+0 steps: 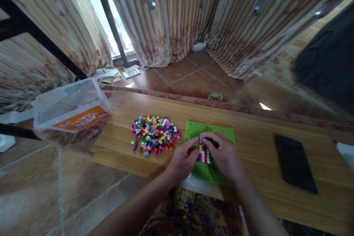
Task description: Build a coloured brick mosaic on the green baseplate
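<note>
Head view: got grip and location?

Got both. Saw left hand (183, 159) and right hand (223, 152) bent in around small striped brick build (205, 155), on green baseplate (211, 173), with fingertips at left side and far end. Couldn't tell firm pinch from light touch, either hand.

Judged handling how?

Rated light, rigid, slick plastic. Not fragile as such, but likely to pop apart at studs if twisted. Would have taken hold low, thumb and finger on opposite sides.

Checked further out?

Noted loose bricks (155, 134) heaped left of baseplate on wooden table (260, 155). Guessed easy to scatter, best pinched singly. Beyond, spotted clear box (106, 104).
</note>
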Available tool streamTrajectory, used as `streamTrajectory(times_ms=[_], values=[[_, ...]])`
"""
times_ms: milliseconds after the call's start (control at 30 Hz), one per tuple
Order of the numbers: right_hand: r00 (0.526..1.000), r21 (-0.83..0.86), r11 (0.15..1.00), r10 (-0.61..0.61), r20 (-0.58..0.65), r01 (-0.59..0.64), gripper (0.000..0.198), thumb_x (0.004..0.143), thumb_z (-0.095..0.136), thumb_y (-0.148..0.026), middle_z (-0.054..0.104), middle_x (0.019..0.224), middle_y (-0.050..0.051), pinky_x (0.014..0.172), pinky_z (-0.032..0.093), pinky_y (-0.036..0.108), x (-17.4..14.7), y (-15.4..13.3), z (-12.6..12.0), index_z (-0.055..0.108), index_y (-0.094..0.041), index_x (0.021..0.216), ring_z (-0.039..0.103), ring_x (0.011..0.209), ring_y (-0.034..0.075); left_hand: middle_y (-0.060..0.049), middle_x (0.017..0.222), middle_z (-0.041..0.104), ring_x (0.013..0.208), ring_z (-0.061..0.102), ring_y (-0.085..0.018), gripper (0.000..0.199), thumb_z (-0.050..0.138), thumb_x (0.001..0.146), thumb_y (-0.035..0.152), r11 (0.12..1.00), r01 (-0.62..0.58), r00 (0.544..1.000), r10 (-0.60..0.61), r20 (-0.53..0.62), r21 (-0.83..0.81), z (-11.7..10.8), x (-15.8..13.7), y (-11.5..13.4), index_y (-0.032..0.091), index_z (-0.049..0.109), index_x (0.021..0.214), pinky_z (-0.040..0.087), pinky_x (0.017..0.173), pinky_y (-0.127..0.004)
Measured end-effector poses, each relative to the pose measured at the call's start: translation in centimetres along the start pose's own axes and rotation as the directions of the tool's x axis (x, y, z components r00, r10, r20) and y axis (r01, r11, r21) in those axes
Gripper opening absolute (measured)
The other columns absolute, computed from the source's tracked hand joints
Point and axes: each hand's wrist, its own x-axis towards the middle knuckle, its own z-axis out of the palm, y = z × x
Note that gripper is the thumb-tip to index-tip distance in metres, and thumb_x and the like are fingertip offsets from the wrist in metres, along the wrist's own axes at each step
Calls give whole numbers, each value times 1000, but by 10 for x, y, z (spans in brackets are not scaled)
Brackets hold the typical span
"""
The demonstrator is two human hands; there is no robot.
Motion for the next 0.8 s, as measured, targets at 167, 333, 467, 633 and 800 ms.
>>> streamTrajectory(times_ms=[167, 333, 467, 633, 800], values=[[1000, 7, 1000, 21, 18, -21, 19, 88, 56, -34, 72, 97, 6, 88, 49, 41, 0, 3, 1, 72, -25, 95, 63, 95, 22, 3, 67, 48, 56, 37, -11, 44, 49, 86, 20, 999, -12, 1000, 12, 2, 30, 0, -1, -3, 20, 59, 130, 30, 52, -22], [998, 19, 998, 62, 27, -62, 20, 88, 56, -33, 73, 98, 6, 88, 48, 41, 1, 3, 3, 72, -24, 95, 64, 95, 22, 3, 65, 45, 56, 35, -10, 44, 49, 86, 19, 996, -36, 999, 38, -18, 84, 1, -1, -3, 19, 60, 129, 30, 52, -22], [996, 12, 997, 80, 27, -80, 20, 86, 55, -31, 73, 96, 7, 88, 48, 41, 3, -2, 3, 73, -23, 92, 65, 93, 23, 3, 67, 49, 56, 38, -11, 45, 48, 85, 19, 992, -49, 998, 53, -25, 118, 2, 0, -3, 19, 60, 128, 33, 53, -22], [993, 86, 990, 107, 51, -111, 22, 84, 58, -36, 74, 98, 6, 89, 49, 40, 3, 1, 0, 74, -23, 92, 66, 94, 22, 0, 71, 57, 56, 44, -11, 48, 49, 84, 19, 985, -58, 996, 67, -51, 160, 2, 0, -3, 18, 57, 131, 38, 54, -22], [971, 231, 946, 237, -17, -227, 35, 86, 55, -46, 73, 107, 8, 89, 51, 39, 3, 12, 0, 71, -22, 105, 67, 99, 22, -1, 72, 61, 57, 48, -12, 51, 48, 85, 21, 976, -70, 996, 81, -41, 208, 0, -1, 0, 15, 52, 136, 40, 54, -23]])
